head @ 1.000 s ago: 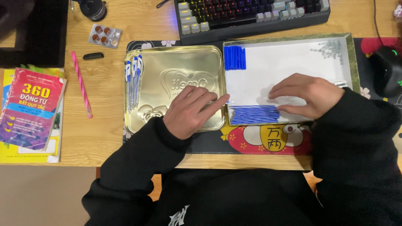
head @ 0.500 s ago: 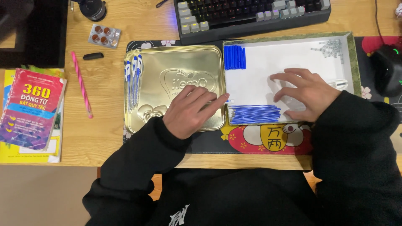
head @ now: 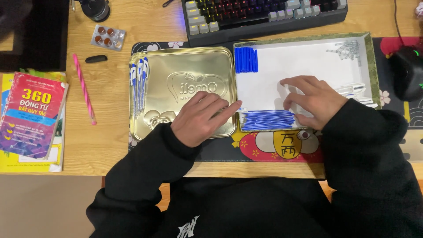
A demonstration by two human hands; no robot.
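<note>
Left hand: the left hand (head: 200,117) lies flat, palm down, on the gold tin lid (head: 183,90), fingers loosely spread and pointing toward the white tray (head: 304,55); it pinches nothing.
Right hand: the right hand (head: 315,99) rests inside the white tray, fingers curled down onto the clear pen barrels (head: 352,90); whether it pinches one I cannot tell.
Pens: three assembled blue-and-white pens (head: 139,83) lie side by side at the left edge of the tin lid.
Blue caps: one tight row of blue caps (head: 246,59) stands in the tray's upper left corner; too many to count.
Refills: one row of blue refills (head: 266,120) lies along the tray's near edge, just beside the right hand.
Small clear parts: one loose heap (head: 346,48) in the tray's far right corner.
Around: one keyboard (head: 264,13), one black mouse (head: 405,70), one pink pencil (head: 83,88), one pill blister (head: 108,36), two stacked books (head: 31,114).
Change: the right hand has shifted farther right and up the tray, away from the refills; the left hand has stayed put.
</note>
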